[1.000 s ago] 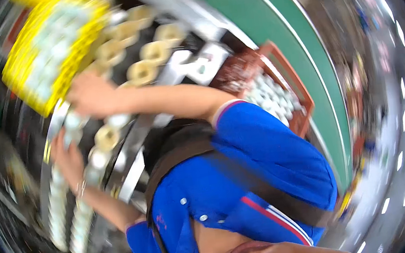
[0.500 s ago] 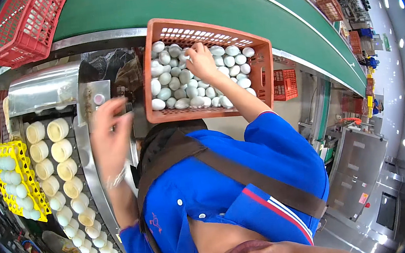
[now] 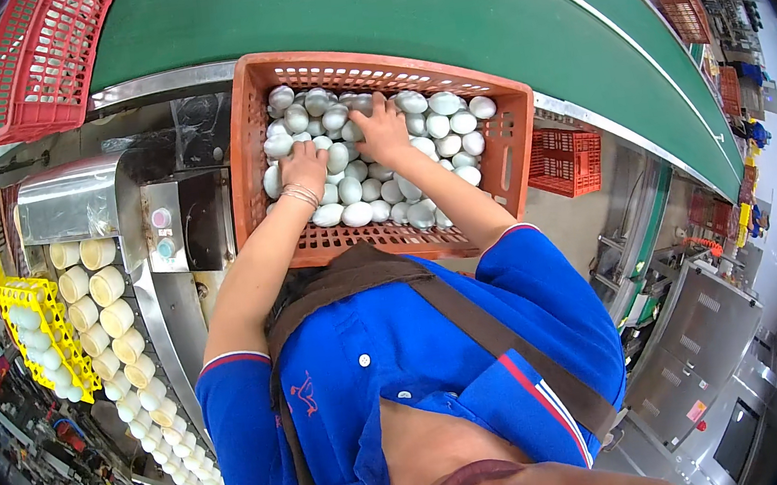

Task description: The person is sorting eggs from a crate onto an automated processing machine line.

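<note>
Both my hands are inside an orange-red plastic crate [image 3: 529,131] holding many pale, whitish-green eggs [image 3: 371,189]. My left hand [image 3: 305,166], with a thin bracelet at the wrist, rests on the eggs at the crate's left side, its fingers apart and bent downward. Close by on the right, my right hand [image 3: 383,133] reaches farther in, its fingers curled about an egg [image 3: 360,104] near the far wall. The undersides of both hands are hidden.
Left of me, an egg conveyor [image 3: 119,318] carries cream cups and eggs in two rows. Beside it stand yellow trays [image 3: 85,358], some with eggs. A green belt [image 3: 305,12] runs beyond the crate, bearing a red crate [image 3: 43,66]. Another red crate [image 3: 566,162] sits at right.
My left hand has swung from beside the egg conveyor into the crate, onto the eggs. My right hand stays among the eggs. The view has shifted slightly.
</note>
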The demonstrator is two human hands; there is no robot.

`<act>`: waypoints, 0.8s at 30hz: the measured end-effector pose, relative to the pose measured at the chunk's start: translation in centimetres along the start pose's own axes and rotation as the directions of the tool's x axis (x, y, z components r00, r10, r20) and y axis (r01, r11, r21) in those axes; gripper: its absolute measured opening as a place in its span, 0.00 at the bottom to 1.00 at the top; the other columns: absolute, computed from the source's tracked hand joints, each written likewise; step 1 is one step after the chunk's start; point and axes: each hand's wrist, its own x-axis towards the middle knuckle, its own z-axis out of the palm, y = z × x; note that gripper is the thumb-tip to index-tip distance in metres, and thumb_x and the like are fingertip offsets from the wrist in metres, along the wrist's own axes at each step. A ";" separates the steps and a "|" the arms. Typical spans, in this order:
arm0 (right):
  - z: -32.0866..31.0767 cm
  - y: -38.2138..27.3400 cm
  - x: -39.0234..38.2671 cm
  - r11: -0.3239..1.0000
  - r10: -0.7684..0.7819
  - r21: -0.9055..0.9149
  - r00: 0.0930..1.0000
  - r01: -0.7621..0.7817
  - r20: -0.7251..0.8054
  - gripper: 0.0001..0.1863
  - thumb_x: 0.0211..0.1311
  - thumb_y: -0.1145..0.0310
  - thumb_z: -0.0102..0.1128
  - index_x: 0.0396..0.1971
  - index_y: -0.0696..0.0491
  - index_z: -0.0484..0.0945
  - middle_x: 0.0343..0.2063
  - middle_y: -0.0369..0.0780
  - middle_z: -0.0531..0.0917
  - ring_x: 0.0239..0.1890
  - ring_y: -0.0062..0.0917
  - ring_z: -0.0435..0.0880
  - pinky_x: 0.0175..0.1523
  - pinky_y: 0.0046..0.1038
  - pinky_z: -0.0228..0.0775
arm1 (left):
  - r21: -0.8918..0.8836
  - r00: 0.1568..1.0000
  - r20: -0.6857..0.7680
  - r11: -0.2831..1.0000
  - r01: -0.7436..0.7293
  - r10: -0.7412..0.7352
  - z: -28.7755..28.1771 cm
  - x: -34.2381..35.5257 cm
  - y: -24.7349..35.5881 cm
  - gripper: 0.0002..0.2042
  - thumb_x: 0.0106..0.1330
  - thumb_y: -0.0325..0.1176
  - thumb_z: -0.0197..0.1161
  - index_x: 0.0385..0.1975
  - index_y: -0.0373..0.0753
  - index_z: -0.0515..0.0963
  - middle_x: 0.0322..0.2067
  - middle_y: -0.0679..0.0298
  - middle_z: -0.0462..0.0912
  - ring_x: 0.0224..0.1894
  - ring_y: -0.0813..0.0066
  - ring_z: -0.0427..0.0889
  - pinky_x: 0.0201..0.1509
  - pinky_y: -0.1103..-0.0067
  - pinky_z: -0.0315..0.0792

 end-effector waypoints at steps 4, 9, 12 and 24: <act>-0.3 -0.1 -0.5 0.997 -0.020 0.074 0.999 0.018 0.031 0.35 0.43 0.56 0.75 0.55 0.36 0.72 0.64 0.53 0.57 0.62 0.58 0.62 0.57 0.52 0.67 | 0.002 0.999 -0.004 0.999 -0.041 0.041 0.6 0.0 -0.9 0.22 0.54 0.30 0.65 0.51 0.44 0.70 0.47 0.58 0.73 0.52 0.57 0.72 0.51 0.62 0.75; 1.0 0.8 0.3 0.986 -0.119 0.110 0.989 0.129 -0.090 0.30 0.42 0.55 0.75 0.49 0.39 0.75 0.63 0.56 0.59 0.58 0.55 0.68 0.51 0.46 0.75 | -0.022 0.994 -0.039 0.994 -0.106 0.105 0.2 -0.4 -0.8 0.14 0.60 0.31 0.61 0.45 0.42 0.71 0.44 0.53 0.76 0.45 0.55 0.79 0.47 0.65 0.77; 1.2 1.5 0.5 0.974 -0.150 0.166 0.988 0.156 -0.046 0.30 0.42 0.55 0.75 0.50 0.40 0.75 0.62 0.58 0.59 0.55 0.53 0.73 0.51 0.44 0.76 | -0.136 0.994 0.113 0.991 0.018 -0.003 -2.2 -0.6 -0.6 0.19 0.56 0.33 0.65 0.47 0.40 0.70 0.47 0.51 0.77 0.49 0.50 0.78 0.48 0.64 0.77; -1.1 -0.5 0.4 0.976 -0.014 0.216 0.978 -0.032 0.208 0.39 0.44 0.48 0.72 0.60 0.43 0.71 0.58 0.62 0.69 0.63 0.55 0.65 0.65 0.45 0.62 | -0.448 0.949 0.145 0.836 0.316 -0.281 -1.1 1.2 -0.3 0.16 0.50 0.38 0.70 0.38 0.39 0.85 0.43 0.58 0.86 0.47 0.63 0.85 0.48 0.69 0.78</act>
